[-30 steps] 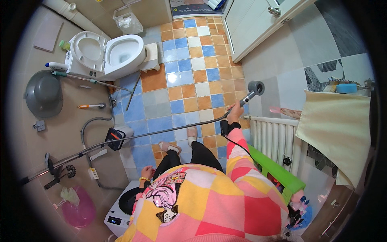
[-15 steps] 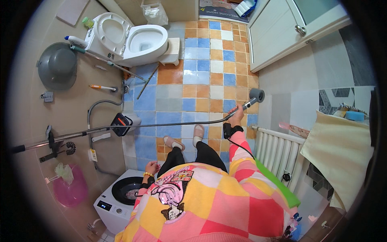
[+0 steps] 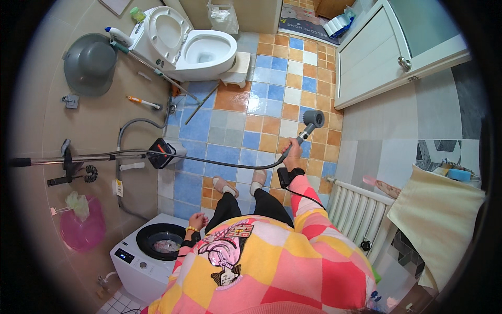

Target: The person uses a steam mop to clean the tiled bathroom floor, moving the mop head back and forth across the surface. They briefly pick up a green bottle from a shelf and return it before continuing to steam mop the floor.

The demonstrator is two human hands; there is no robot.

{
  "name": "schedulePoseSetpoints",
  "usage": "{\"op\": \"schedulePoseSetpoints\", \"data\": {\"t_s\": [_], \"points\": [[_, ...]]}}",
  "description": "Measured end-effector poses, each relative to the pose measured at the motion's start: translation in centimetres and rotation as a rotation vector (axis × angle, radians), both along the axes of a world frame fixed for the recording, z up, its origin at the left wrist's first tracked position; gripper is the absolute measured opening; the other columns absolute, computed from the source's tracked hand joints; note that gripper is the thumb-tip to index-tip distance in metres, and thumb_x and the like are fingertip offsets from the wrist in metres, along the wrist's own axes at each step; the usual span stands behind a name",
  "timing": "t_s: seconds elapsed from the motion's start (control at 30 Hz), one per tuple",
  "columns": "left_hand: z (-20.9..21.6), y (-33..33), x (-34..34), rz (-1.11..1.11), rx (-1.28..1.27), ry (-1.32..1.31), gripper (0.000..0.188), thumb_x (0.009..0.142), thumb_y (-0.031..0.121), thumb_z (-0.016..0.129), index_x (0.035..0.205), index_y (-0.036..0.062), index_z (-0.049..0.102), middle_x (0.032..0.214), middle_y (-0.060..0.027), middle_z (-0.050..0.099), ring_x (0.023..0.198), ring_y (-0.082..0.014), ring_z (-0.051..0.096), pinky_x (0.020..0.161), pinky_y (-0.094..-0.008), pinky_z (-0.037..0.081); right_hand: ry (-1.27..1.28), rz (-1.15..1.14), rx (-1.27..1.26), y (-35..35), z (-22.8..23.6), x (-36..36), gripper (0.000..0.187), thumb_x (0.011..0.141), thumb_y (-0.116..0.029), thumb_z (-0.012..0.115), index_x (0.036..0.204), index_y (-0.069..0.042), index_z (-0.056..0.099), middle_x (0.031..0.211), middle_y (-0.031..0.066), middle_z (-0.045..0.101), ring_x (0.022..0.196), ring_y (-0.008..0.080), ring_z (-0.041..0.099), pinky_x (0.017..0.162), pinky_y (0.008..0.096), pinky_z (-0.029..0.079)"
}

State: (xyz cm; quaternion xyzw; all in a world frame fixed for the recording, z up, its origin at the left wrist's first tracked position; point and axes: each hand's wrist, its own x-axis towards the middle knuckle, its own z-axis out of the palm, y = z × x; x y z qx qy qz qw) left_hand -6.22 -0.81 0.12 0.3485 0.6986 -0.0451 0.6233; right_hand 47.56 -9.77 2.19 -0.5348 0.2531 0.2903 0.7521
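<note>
My right hand (image 3: 293,150) is wrapped round the handle of a grey hand-held shower head (image 3: 314,119), held out ahead of me over the tiled floor. From the handle a dark hose (image 3: 219,163) sags leftward to the fittings on the left wall. My left hand (image 3: 197,221) hangs by my thigh with its fingers loosely apart and nothing in it. Beside that hand stands a white washing machine (image 3: 128,269) with a round dark door; something pale shows through the glass.
A toilet (image 3: 209,49) with its lid raised stands far left, a white step stool (image 3: 238,70) beside it. A squeegee (image 3: 201,104) leans there. Near the left wall is a dark bin (image 3: 162,153). On the right are a white radiator (image 3: 361,206) and an open door (image 3: 371,57).
My right hand has brought the shower head a little leftward, and its head has turned. The hose hangs lower in the middle. The whole view has shifted slightly; my left hand stays by my thigh.
</note>
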Motion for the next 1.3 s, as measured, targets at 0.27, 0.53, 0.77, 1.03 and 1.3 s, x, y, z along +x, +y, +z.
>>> {"op": "schedulePoseSetpoints", "data": {"t_s": [0.27, 0.53, 0.77, 1.03, 1.3], "points": [[-0.1, -1.9, -1.5, -0.05, 0.071, 0.008, 0.02, 0.093, 0.012, 0.049, 0.111, 0.0048, 0.057, 0.087, -0.01, 0.067, 0.068, -0.0179, 0.066, 0.058, -0.0295, 0.055, -0.116, -0.023, -0.207, -1.0, -0.5, 0.4, 0.027, 0.079, -0.025, 0.065, 0.069, -0.01, 0.045, 0.052, 0.0037, 0.045, 0.04, 0.0174, 0.047, 0.038, 0.0319, 0.041], [0.9, -5.3, -2.0, 0.115, 0.041, 0.012, 0.018, 0.094, 0.01, 0.048, 0.109, 0.0039, 0.056, 0.084, -0.0109, 0.066, 0.065, -0.0182, 0.065, 0.055, -0.0291, 0.054, 0.069, 0.281, -0.053, 3.5, -1.6, -6.1, 0.024, 0.079, -0.022, 0.064, 0.068, -0.008, 0.047, 0.051, 0.005, 0.047, 0.039, 0.0185, 0.048, 0.039, 0.032, 0.041], [2.9, -8.3, -1.9, 0.218, 0.035, 0.017, 0.019, 0.094, 0.01, 0.048, 0.109, 0.0026, 0.056, 0.086, -0.011, 0.065, 0.067, -0.0178, 0.064, 0.057, -0.0284, 0.053, -0.017, 0.47, -0.065, 6.2, -0.8, -6.8, 0.025, 0.081, -0.024, 0.063, 0.068, -0.009, 0.048, 0.051, 0.0039, 0.048, 0.039, 0.0166, 0.048, 0.039, 0.0301, 0.042], [2.6, -10.1, -4.2, 0.214, 0.001, 0.077, 0.021, 0.093, 0.01, 0.045, 0.11, 0.0023, 0.055, 0.086, -0.0109, 0.065, 0.066, -0.0179, 0.063, 0.057, -0.0295, 0.054, 0.029, 0.581, -0.063, 7.9, -0.4, -9.1, 0.022, 0.08, -0.021, 0.064, 0.07, -0.007, 0.051, 0.052, 0.0041, 0.047, 0.039, 0.0171, 0.048, 0.039, 0.0308, 0.042], [0.9, -8.4, -2.3, 0.188, 0.05, 0.015, 0.02, 0.094, 0.013, 0.047, 0.109, 0.0024, 0.057, 0.09, -0.0111, 0.066, 0.072, -0.0187, 0.065, 0.061, -0.0293, 0.056, -0.064, 0.734, -0.055, 9.8, 1.9, -10.8, 0.023, 0.08, -0.019, 0.065, 0.067, -0.005, 0.051, 0.053, 0.0047, 0.048, 0.039, 0.017, 0.048, 0.038, 0.0308, 0.042]]}}
